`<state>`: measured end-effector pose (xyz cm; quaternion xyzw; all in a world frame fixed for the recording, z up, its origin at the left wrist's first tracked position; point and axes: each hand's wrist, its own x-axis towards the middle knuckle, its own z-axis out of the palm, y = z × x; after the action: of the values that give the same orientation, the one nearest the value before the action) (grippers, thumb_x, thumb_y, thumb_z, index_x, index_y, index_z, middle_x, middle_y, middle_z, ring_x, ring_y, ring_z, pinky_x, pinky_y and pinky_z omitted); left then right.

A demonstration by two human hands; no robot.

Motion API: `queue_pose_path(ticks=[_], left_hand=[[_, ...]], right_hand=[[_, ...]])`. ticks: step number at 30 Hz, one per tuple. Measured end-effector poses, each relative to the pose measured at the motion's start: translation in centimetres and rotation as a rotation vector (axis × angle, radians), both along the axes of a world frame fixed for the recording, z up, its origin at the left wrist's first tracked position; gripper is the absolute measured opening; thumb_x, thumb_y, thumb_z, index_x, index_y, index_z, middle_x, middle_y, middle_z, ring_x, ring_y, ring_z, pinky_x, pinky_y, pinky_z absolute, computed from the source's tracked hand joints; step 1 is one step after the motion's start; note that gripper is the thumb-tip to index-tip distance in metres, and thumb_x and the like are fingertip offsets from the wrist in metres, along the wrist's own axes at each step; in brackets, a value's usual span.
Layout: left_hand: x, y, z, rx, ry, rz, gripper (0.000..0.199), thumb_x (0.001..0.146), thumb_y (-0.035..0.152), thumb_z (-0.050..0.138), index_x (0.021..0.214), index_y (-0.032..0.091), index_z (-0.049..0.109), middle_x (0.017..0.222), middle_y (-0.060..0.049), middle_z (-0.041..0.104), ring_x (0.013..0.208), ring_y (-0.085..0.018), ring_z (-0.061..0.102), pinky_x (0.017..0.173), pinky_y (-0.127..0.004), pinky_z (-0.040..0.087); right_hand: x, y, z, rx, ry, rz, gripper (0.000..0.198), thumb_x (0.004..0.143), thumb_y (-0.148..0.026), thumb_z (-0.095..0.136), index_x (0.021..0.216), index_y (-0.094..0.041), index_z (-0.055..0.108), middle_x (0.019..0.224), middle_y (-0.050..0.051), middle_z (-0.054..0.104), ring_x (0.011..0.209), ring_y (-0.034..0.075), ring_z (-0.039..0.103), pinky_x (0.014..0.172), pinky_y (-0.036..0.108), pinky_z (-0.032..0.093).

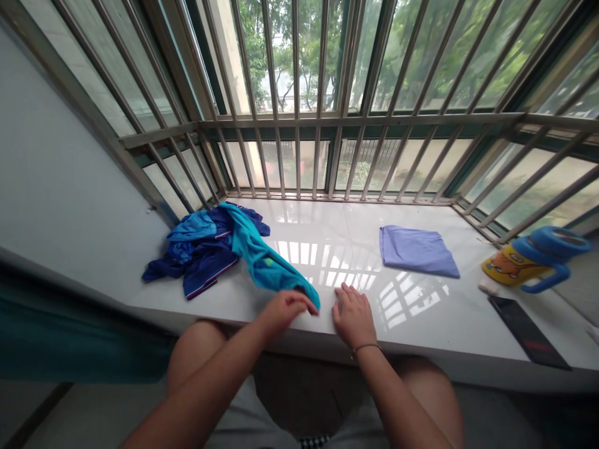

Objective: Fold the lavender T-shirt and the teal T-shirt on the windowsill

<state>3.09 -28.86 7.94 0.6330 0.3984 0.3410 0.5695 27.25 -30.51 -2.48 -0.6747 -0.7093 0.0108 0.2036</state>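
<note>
My left hand (286, 310) pinches the near end of a turquoise garment (269, 265), whose cloth stretches back to the pile at the left. That pile holds crumpled dark-blue clothing (206, 255) with striped edges and a brighter blue piece (191, 226) on top. My right hand (354, 315) rests on the white sill, fingers extended and holding nothing, a short way right of the turquoise cloth. Farther right lies a folded lavender cloth (418, 251), flat and apart from both hands. What kind of garment the turquoise one is, I cannot tell.
A yellow-and-blue bottle (524, 259) with a handle stands at the right. Near it are a dark phone-like slab (528, 330) and a small pale object (488, 287). Metal bars (318, 156) line the window behind the white sill (327, 231). A teal curtain (79, 330) hangs left.
</note>
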Motion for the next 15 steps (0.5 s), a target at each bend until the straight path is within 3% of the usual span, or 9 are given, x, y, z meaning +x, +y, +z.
queue_pose_path(ticks=[2,4,7,10,12,15], left_hand=[[1.2,-6.0,0.1,0.170,0.117,-0.345,0.020,0.092,0.038,0.073,0.093,0.023,0.086,0.091,-0.008,0.076,0.092,-0.024,0.068,0.089,-0.038,0.054],[1.2,-10.7,0.1,0.242,0.184,-0.453,0.017,0.089,0.042,0.082,0.094,0.026,0.085,0.093,-0.007,0.073,0.095,-0.023,0.067,0.086,-0.034,0.052],[-1.2,-14.5,0.5,0.154,0.216,-0.551,0.019,0.095,0.045,0.081,0.099,0.027,0.081,0.098,-0.004,0.074,0.091,-0.018,0.068,0.082,-0.028,0.052],[-4.9,-15.5,2.0,0.124,0.254,-0.438,0.004,0.097,0.030,0.076,0.100,0.027,0.077,0.101,-0.001,0.075,0.092,-0.016,0.070,0.083,-0.026,0.052],[-7.4,-15.5,3.4,0.142,0.293,-0.299,0.007,0.096,0.021,0.071,0.097,0.027,0.075,0.099,0.000,0.074,0.090,-0.016,0.069,0.081,-0.026,0.051],[-10.2,-15.4,5.4,0.176,0.320,-0.200,0.012,0.100,0.021,0.063,0.096,0.027,0.073,0.098,-0.003,0.075,0.090,-0.019,0.069,0.081,-0.029,0.052]], right_hand=[[0.0,0.0,0.1,0.003,-0.004,0.007,0.044,0.100,-0.022,0.054,0.141,-0.019,0.069,0.160,0.015,0.063,0.149,0.034,0.054,0.127,0.058,0.034],[0.1,0.0,0.1,-0.004,0.007,0.016,0.042,0.101,-0.021,0.053,0.139,-0.019,0.070,0.158,0.015,0.063,0.149,0.034,0.054,0.127,0.057,0.035],[0.7,0.2,0.3,0.008,0.139,0.030,0.038,0.102,-0.019,0.050,0.132,-0.018,0.072,0.148,0.016,0.070,0.142,0.034,0.060,0.125,0.057,0.038],[1.4,-0.4,1.0,0.054,0.320,0.026,0.035,0.103,-0.020,0.045,0.125,-0.016,0.072,0.124,0.016,0.077,0.119,0.030,0.070,0.113,0.050,0.051],[1.1,-1.8,1.9,0.131,0.389,0.049,0.033,0.104,-0.019,0.042,0.118,-0.017,0.073,0.115,0.014,0.077,0.112,0.027,0.071,0.105,0.044,0.056],[-1.7,-5.0,3.6,0.222,0.417,0.298,0.027,0.105,-0.019,0.048,0.116,-0.021,0.073,0.122,0.014,0.075,0.121,0.027,0.068,0.109,0.044,0.056]])
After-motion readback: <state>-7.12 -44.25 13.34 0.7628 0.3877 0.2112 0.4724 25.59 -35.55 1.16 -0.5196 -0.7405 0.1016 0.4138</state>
